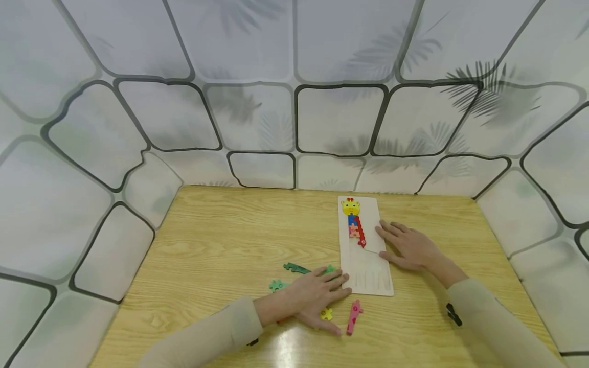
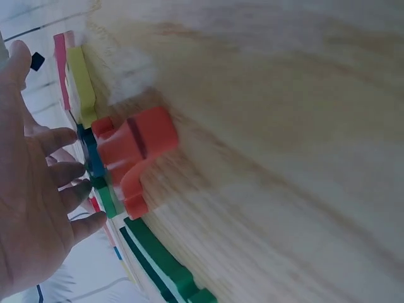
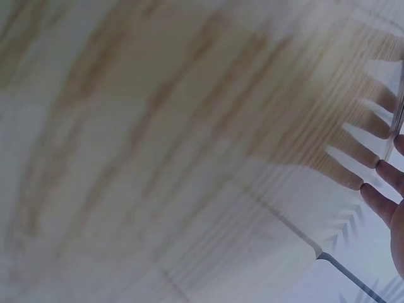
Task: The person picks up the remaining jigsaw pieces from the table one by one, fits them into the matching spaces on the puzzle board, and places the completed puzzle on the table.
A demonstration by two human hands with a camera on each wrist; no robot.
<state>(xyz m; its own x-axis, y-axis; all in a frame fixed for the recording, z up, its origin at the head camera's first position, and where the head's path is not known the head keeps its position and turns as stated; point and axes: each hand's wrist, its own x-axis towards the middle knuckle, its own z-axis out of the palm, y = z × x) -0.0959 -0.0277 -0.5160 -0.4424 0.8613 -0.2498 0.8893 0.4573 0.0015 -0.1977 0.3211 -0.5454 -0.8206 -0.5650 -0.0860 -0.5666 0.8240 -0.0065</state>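
Note:
Toward the right of the table lies a white puzzle board [image 1: 368, 273]. On its upper part sit a yellow giraffe head piece [image 1: 350, 207], a blue piece [image 1: 352, 220], a salmon piece [image 1: 354, 232] and a long red piece [image 1: 361, 231]. My left hand [image 1: 317, 297] spreads over loose puzzle pieces, its fingertips by the board's left edge. In the left wrist view an orange-red piece [image 2: 140, 142] lies beyond those fingers, with a green piece [image 2: 161, 259] lower down. My right hand [image 1: 409, 247] rests with extended fingers at the board's right edge; neither hand grips anything.
Around the left hand lie a dark green piece [image 1: 296, 268], a light green piece [image 1: 277, 285] and a yellow piece [image 1: 326, 313]. A pink piece [image 1: 353, 318] is below the board. Patterned white walls [image 1: 257, 117] enclose the wooden table [image 1: 221, 230] at the back and sides.

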